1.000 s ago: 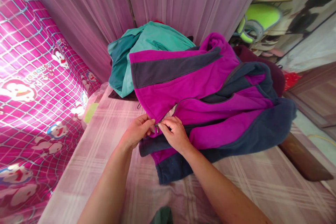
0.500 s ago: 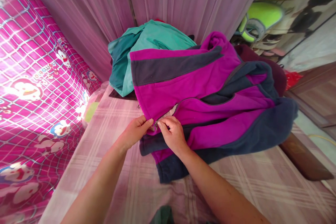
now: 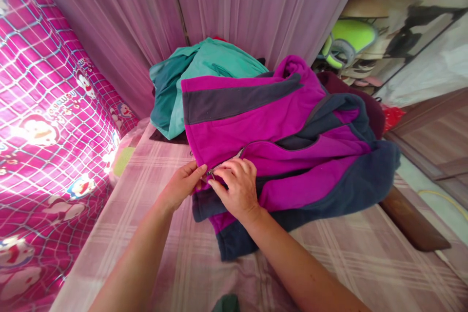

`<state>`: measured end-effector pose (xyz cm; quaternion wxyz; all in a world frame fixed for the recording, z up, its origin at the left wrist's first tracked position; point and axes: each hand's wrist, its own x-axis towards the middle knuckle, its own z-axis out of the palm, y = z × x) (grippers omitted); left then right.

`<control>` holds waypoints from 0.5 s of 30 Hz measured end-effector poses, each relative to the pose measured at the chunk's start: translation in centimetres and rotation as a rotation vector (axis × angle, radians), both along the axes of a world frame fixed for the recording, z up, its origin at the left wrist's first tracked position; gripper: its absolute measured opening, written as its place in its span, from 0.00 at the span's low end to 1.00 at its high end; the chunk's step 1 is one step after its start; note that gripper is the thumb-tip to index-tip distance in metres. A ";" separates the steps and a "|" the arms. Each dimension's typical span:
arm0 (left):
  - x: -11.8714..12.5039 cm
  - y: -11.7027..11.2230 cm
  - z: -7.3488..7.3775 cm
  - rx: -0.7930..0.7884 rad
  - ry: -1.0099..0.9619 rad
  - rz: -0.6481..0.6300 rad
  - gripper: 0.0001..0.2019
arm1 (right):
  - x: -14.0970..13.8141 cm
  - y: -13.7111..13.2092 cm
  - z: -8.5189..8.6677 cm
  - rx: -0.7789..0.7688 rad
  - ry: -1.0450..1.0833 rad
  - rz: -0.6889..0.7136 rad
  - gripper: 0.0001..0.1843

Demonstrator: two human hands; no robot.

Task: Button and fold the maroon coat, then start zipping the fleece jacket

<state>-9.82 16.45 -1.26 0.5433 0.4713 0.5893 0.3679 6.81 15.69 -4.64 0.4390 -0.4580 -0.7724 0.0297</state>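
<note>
A magenta and dark grey fleece jacket (image 3: 278, 131) lies spread on a pink checked bed sheet (image 3: 175, 263). My left hand (image 3: 181, 186) pinches the jacket's hem at the bottom of its zipper. My right hand (image 3: 236, 189) is closed beside it, its fingertips pinching the small metal zipper pull (image 3: 211, 172). The two hands nearly touch at the zipper's lower end. The zipper track runs up to the right and is partly hidden under my right hand.
A teal garment (image 3: 193, 75) is heaped behind the jacket, against a mauve curtain (image 3: 226, 5). A dark maroon cloth (image 3: 369, 102) lies at the right. A pink cartoon-print sheet (image 3: 47, 122) hangs at the left. The bed's wooden edge (image 3: 413, 224) runs along the right.
My right hand has slid slightly left and up over the zipper end, covering more of it. My left hand keeps its pinch on the hem. The view has tilted a little.
</note>
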 end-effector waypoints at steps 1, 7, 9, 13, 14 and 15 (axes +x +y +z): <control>0.0 -0.1 0.0 0.001 0.004 0.011 0.24 | 0.0 0.2 0.3 0.009 -0.001 -0.011 0.05; 0.1 -0.2 0.0 0.156 0.077 0.000 0.21 | -0.8 1.9 1.7 -0.033 0.083 -0.070 0.06; 0.2 0.1 0.2 0.252 0.149 0.019 0.20 | -1.3 2.3 2.1 -0.080 0.128 -0.062 0.07; 0.0 0.7 1.1 0.349 0.307 0.078 0.17 | -2.1 2.8 3.2 -0.164 0.184 -0.045 0.08; 0.0 0.8 1.4 0.364 0.350 0.086 0.16 | -2.2 2.9 3.4 -0.174 0.183 -0.047 0.08; -0.1 0.9 1.7 0.380 0.398 0.095 0.15 | -2.3 3.0 3.6 -0.180 0.180 -0.050 0.08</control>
